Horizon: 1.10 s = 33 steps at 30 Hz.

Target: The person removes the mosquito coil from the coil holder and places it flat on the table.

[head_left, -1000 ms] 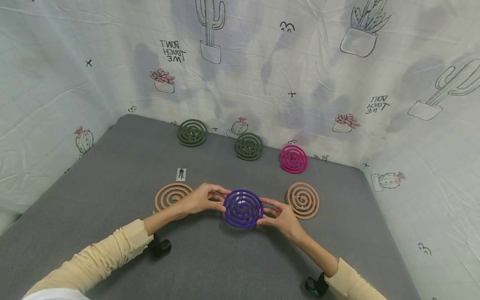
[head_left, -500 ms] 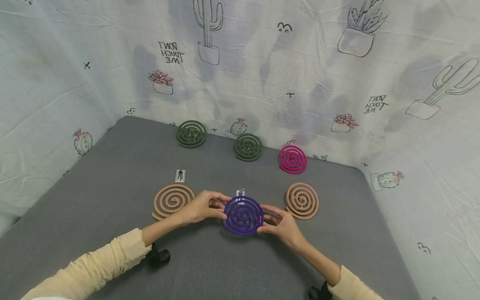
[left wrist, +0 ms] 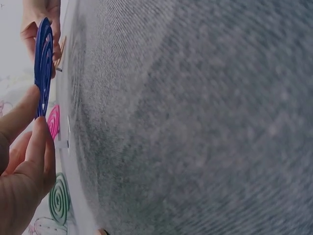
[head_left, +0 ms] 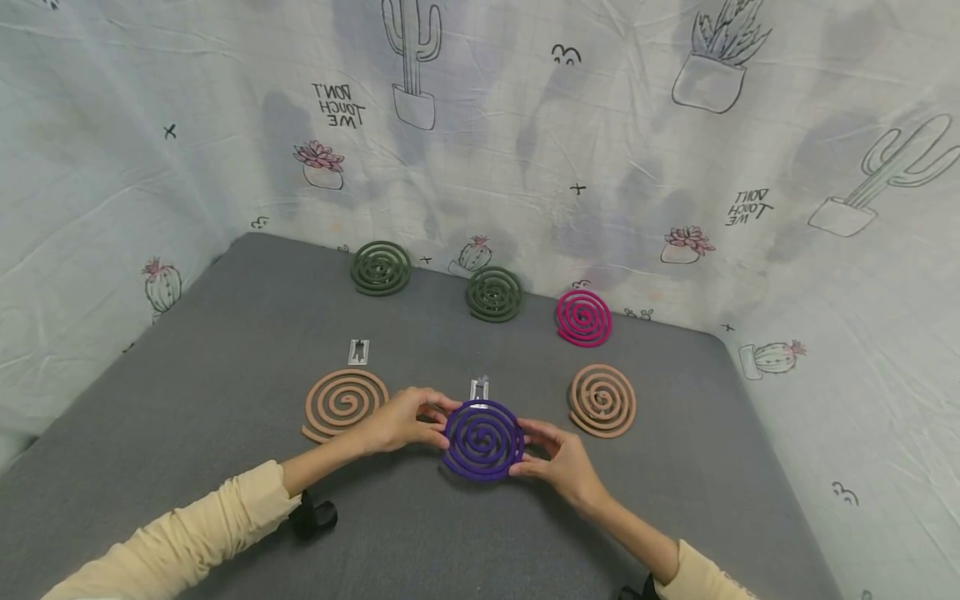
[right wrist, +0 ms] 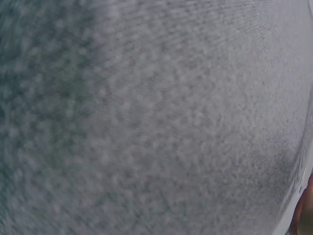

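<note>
Both hands share a purple mosquito coil (head_left: 483,440) at the front middle of the grey table. My left hand (head_left: 406,419) pinches its left rim between thumb and fingers, and my right hand (head_left: 564,461) pinches the right rim. In the left wrist view the coil (left wrist: 43,66) appears edge-on, raised over the grey cloth. Just behind it lies a small metal coil stand (head_left: 480,389), partly overlapped by the coil's far rim. A tan coil (head_left: 347,403) lies by my left forearm; another tan coil (head_left: 602,401) is beyond my right hand.
Two green coils (head_left: 381,268) (head_left: 494,294) and a pink coil (head_left: 584,318) line the table's back edge. Another metal stand (head_left: 358,352) lies behind the left tan coil. White printed cloth (head_left: 495,150) hangs around the table. Grey cloth (right wrist: 171,117) fills most of the right wrist view.
Both hands have brought the purple coil a little toward the front of the table, and the metal stand behind it now shows more. The other coils stay put.
</note>
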Each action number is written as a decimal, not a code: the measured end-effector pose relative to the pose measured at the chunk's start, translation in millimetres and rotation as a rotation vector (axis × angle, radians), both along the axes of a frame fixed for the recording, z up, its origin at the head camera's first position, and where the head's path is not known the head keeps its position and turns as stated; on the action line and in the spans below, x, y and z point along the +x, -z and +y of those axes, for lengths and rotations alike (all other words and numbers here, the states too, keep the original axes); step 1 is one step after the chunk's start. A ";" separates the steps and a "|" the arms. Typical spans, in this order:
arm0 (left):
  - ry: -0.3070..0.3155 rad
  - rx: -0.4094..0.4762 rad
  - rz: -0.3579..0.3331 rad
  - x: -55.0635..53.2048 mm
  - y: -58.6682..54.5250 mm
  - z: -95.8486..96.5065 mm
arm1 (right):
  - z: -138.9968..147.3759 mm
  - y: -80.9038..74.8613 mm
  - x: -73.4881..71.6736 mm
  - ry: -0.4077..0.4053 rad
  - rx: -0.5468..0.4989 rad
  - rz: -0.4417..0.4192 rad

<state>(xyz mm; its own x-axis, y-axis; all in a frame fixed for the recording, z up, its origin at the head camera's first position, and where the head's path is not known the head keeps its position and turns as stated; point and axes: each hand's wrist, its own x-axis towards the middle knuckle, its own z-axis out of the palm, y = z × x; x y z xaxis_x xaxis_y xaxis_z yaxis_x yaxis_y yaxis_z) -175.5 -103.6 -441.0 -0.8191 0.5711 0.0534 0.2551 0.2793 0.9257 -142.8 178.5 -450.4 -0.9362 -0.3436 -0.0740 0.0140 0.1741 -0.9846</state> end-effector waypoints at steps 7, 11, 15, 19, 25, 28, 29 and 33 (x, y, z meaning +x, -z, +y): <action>0.006 -0.029 0.006 -1.0 0.8 1.2 | -2.0 2.4 2.1 0.007 0.008 0.010; 0.005 -0.025 -0.027 -1.7 1.2 1.6 | -2.2 2.1 2.1 -0.006 0.016 0.022; 0.005 -0.045 -0.035 -2.7 2.8 0.4 | -2.6 1.7 1.5 -0.036 0.044 0.054; 0.027 -0.051 -0.017 -4.9 3.9 -0.9 | -1.2 2.8 0.3 -0.070 0.081 0.100; 0.081 -0.042 0.076 -9.8 7.5 -2.9 | 4.2 5.3 -3.4 -0.120 0.126 0.144; 0.100 -0.067 0.102 -10.8 7.9 -2.6 | 6.4 5.4 -5.2 -0.146 0.137 0.157; 0.104 -0.081 0.107 -11.3 8.4 -2.2 | 6.7 5.3 -5.8 -0.152 0.143 0.167; 0.095 -0.134 0.075 -12.4 7.0 0.8 | 5.8 4.4 -7.4 -0.144 0.207 0.198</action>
<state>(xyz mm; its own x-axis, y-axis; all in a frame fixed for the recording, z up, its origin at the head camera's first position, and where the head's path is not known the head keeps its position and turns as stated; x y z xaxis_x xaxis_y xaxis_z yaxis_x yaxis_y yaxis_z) -187.8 -102.8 -448.0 -0.7578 0.6518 0.0306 0.3532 0.3703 0.8592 -150.2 184.3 -454.8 -0.8824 -0.4700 0.0229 -0.2140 0.3574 -0.9091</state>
